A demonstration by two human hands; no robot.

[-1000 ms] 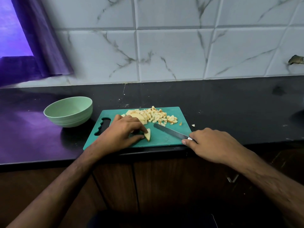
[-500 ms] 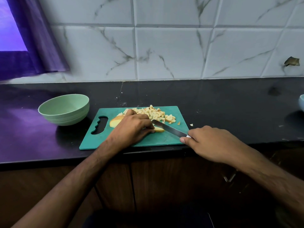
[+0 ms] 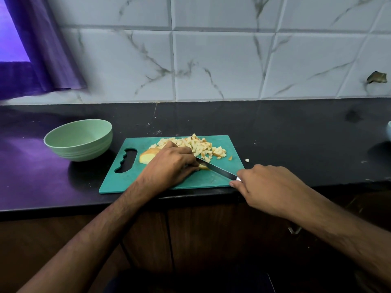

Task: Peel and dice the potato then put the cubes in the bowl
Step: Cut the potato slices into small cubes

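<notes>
While the left hand [image 3: 169,163] curls over a small potato piece [image 3: 203,166] near the middle of the green cutting board [image 3: 118,182], fingers pinching it flat against the plastic, shows the knife [image 3: 215,168] now bedded in that piece, where a second ago lay clear of it to the right with the piece stood up on edge. Means dicing has restarted on a fresh slice. Grips the knife's handle with the right hand [image 3: 273,187] at the board's near right corner, fingers wrapped round it and forefinger tip out beside the blade's base. Leaves a larger uncut potato wedge [image 3: 147,156] just left of the left hand's knuckles, close to the board's handle slot. Piles the diced cubes [image 3: 201,145] along the far edge of the board, with a stray bit or two [image 3: 246,160] on the dark surface [image 3: 296,134] just off the right side. Keeps the pale green bowl [image 3: 78,140] on the surface to the left of the board, with no cubes seen in it, so transfer is not yet begun. Judges the task past halfway: two pieces to cut, then the scoop into the bowl.
</notes>
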